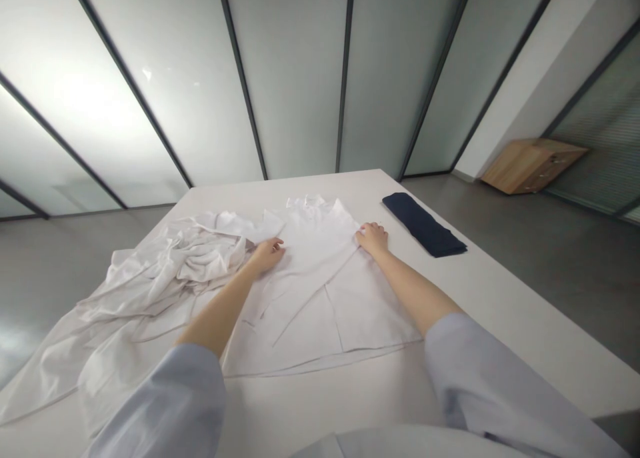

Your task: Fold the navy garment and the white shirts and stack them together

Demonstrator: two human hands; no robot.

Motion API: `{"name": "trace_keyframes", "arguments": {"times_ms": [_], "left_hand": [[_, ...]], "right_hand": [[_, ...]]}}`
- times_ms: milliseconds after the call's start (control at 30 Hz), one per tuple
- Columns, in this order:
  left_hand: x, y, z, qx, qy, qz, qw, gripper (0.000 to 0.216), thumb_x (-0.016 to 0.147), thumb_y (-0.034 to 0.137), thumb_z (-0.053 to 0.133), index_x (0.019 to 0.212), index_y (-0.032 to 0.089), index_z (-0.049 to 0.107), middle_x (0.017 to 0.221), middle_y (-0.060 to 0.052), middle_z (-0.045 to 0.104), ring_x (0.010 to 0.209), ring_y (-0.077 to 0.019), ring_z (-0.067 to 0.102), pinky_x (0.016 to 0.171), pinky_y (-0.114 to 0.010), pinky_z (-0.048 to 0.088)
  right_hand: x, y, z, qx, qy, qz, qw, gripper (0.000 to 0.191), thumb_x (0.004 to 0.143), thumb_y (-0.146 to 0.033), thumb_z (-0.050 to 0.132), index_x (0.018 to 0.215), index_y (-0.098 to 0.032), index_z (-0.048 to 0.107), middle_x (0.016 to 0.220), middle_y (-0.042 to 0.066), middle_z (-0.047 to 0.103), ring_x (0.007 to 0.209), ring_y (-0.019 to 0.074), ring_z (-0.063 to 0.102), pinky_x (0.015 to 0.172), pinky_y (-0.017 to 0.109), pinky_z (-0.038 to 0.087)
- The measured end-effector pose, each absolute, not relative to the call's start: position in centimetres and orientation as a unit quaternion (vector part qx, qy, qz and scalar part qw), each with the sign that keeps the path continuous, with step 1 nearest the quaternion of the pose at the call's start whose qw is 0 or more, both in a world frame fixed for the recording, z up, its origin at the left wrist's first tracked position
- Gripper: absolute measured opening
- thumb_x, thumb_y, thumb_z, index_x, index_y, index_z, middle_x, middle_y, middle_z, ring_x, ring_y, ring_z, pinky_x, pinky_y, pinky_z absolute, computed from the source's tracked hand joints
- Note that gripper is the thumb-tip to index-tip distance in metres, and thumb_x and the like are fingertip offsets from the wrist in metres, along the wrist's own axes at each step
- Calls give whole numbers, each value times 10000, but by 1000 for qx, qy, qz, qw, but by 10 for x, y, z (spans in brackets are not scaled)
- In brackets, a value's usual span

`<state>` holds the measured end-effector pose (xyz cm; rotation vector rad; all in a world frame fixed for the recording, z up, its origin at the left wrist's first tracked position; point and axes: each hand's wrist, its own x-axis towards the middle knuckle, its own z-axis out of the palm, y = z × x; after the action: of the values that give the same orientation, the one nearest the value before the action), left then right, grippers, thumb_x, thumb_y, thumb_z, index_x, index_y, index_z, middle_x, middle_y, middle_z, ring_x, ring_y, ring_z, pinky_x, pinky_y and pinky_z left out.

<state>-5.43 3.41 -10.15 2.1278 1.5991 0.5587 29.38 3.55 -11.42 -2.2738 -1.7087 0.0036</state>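
A white shirt (320,311) lies spread on the table, its collar at the far end and its hem toward me. At the shirt's left side is my left hand (270,253), fingers curled in on the fabric; its fingertips are partly hidden. My right hand (373,237) closes on the opposite edge, below the shoulder, and diagonal creases run through the cloth from there. Just left of my left hand, a loose heap of crumpled white garments (170,265) touches the shirt.
A folded dark navy cloth (423,225) lies near the right edge of the white table (500,325). Some of the heaped garments reach the table's left edge. Frosted glass panels (300,78) stand behind the table, and a wooden cabinet (530,166) is on the floor at right.
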Motion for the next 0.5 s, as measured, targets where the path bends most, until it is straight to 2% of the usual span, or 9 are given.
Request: {"name": "trace_keyframes", "arguments": {"times_ms": [100,200,300,500], "left_hand": [[-37,48,-114,824,538,159,85,417,864,292,504,1241,140,593,1250,-130,618,1178,-236,558,1036,-359,408],[-33,52,-122,832,547,91,26,532,921,369,441,1390,119,473,1484,-162,433,1388,-264,377,1147,-386,279],[-35,49,-126,832,554,34,18,586,966,429,332,1460,118,382,1556,-172,317,1440,-281,287,1163,-427,242],[-39,32,-126,846,533,22,2,588,978,443,294,1470,133,373,1566,-160,299,1456,-266,251,1174,-417,210]], "right_hand": [[300,43,-110,-799,-584,-3,143,383,923,-341,430,1205,-174,629,1242,148,619,1142,290,540,928,388,403],[305,54,-107,-807,-577,8,122,408,934,-372,419,1214,-166,631,1219,150,646,1135,290,561,925,385,407],[307,65,-105,-802,-591,25,90,414,920,-409,445,1200,-181,649,1176,145,674,1134,289,579,931,384,409],[294,95,-97,-788,-609,65,68,425,941,-450,390,1113,-201,689,1137,135,692,1089,279,625,869,365,458]]}}
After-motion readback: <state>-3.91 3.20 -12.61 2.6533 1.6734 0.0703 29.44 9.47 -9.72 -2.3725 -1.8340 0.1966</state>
